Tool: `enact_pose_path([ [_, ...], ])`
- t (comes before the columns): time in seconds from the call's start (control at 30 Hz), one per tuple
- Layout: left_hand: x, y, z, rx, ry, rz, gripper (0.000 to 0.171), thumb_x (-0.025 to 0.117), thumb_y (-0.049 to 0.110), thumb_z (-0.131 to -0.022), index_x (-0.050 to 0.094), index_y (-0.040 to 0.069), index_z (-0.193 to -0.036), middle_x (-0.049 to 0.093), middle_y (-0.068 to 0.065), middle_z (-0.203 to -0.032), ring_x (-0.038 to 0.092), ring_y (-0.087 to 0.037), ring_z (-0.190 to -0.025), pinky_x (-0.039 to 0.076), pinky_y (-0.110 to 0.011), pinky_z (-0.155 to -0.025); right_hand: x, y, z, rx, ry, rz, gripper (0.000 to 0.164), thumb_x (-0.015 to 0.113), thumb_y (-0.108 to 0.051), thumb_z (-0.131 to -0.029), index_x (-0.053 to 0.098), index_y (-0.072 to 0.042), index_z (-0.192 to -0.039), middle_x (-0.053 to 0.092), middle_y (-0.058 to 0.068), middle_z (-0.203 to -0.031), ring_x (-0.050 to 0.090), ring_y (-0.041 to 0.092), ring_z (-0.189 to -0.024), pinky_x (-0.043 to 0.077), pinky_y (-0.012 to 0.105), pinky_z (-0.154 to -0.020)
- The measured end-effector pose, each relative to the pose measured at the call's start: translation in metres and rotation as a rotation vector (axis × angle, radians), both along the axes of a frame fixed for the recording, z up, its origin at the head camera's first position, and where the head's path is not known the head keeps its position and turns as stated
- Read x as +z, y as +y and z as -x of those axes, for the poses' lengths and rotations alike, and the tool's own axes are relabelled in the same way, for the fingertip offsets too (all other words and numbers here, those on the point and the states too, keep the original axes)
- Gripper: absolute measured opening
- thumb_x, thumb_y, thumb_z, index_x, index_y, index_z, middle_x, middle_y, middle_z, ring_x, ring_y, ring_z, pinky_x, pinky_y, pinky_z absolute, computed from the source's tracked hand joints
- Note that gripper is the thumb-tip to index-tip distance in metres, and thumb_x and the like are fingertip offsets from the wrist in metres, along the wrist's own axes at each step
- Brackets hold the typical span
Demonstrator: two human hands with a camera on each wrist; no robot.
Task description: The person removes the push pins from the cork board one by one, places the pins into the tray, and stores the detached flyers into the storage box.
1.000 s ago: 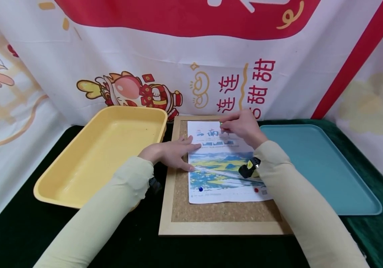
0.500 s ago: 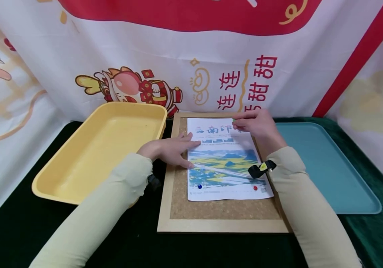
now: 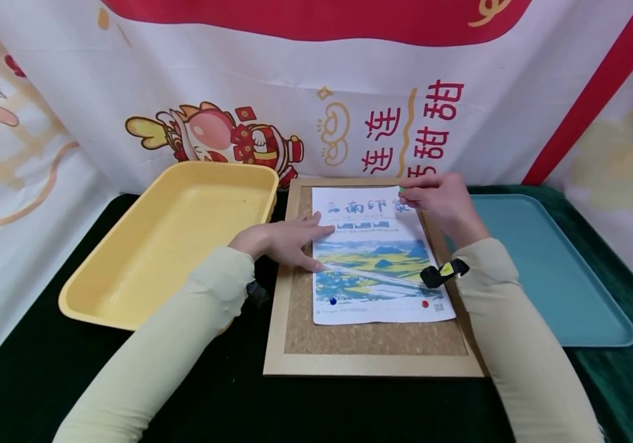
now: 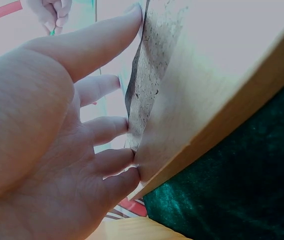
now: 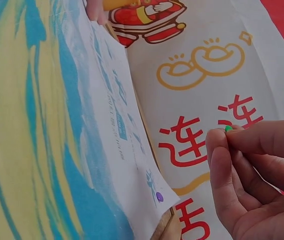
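Note:
A sheet of paper (image 3: 371, 215) with a printed landscape lies on a wood-framed cork board (image 3: 377, 340). My left hand (image 3: 288, 241) rests with spread fingers on the paper's left edge. Over the top right corner, my right hand (image 3: 449, 206) pinches a small green push pin (image 5: 228, 129) between thumb and fingers. In the right wrist view the hand is apart from the paper. A purple pin (image 5: 159, 196) shows at a corner of the sheet there. Along the bottom stand a blue pin (image 3: 333, 301) at left and a red pin (image 3: 425, 304) at right.
A deep yellow tray (image 3: 161, 246) stands left of the board. To the right lies a flat blue-green tray (image 3: 549, 264), partly behind the right arm. Dark green cloth (image 3: 272, 406) covers the table, and a printed banner (image 3: 316, 74) hangs behind.
My right hand has moved right along the paper's top edge, still pinching the green push pin. My left hand stays on the left edge. The head view has tilted slightly down.

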State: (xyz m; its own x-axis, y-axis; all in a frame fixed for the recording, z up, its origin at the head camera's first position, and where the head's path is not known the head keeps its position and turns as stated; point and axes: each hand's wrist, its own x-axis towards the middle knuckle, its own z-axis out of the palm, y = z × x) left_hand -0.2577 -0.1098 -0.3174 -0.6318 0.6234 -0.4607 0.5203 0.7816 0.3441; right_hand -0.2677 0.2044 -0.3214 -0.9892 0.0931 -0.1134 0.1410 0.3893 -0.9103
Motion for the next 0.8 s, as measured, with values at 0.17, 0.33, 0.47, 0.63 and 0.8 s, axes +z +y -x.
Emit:
enact_pose_path([
  [0.17,0.000,0.000,0.000,-0.007,0.001,-0.012,0.087,0.066,0.044,-0.105,0.017,0.023,-0.172,-0.008,-0.013,-0.180,-0.012,-0.039,-0.166,0.003,-0.059,-0.135,0.003,0.004,-0.001,-0.017,0.006,0.028,0.033,0.070,-0.025,-0.104,0.075,-0.013,-0.135,0.065,0.011,-0.139,0.071,0.021,-0.114,0.055,0.043,-0.112],
  [0.33,0.001,-0.001,-0.001,-0.008,0.003,-0.011,0.087,0.066,0.044,-0.104,0.016,0.023,-0.173,-0.008,-0.013,-0.180,-0.012,-0.039,-0.166,0.002,-0.058,-0.135,0.006,0.007,-0.003,-0.033,-0.002,0.018,0.034,0.071,-0.025,-0.103,0.075,-0.013,-0.135,0.061,0.012,-0.143,0.068,0.023,-0.119,0.053,0.045,-0.114],
  [0.47,0.000,0.000,-0.001,-0.013,0.002,-0.018,0.087,0.066,0.044,-0.105,0.017,0.024,-0.173,-0.008,-0.013,-0.180,-0.012,-0.039,-0.166,0.003,-0.058,-0.135,0.007,0.010,-0.003,-0.044,-0.004,0.017,0.033,0.071,-0.023,-0.104,0.075,-0.012,-0.134,0.062,0.012,-0.141,0.070,0.024,-0.119,0.053,0.044,-0.114],
  [0.63,-0.001,-0.001,0.000,0.002,0.001,-0.007,0.087,0.066,0.046,-0.104,0.016,0.025,-0.172,-0.008,-0.011,-0.180,-0.012,-0.037,-0.167,0.003,-0.058,-0.135,0.007,0.013,-0.003,-0.046,-0.004,0.017,0.033,0.071,-0.024,-0.104,0.074,-0.011,-0.134,0.063,0.012,-0.140,0.070,0.024,-0.118,0.054,0.044,-0.113],
  [0.8,0.000,-0.002,-0.001,0.007,-0.002,-0.012,0.086,0.066,0.045,-0.104,0.017,0.025,-0.172,-0.008,-0.012,-0.180,-0.012,-0.038,-0.167,0.003,-0.059,-0.135,0.004,0.016,0.000,-0.062,0.003,0.007,0.033,0.070,-0.023,-0.105,0.074,-0.011,-0.135,0.062,0.012,-0.142,0.069,0.025,-0.119,0.054,0.045,-0.113],
])
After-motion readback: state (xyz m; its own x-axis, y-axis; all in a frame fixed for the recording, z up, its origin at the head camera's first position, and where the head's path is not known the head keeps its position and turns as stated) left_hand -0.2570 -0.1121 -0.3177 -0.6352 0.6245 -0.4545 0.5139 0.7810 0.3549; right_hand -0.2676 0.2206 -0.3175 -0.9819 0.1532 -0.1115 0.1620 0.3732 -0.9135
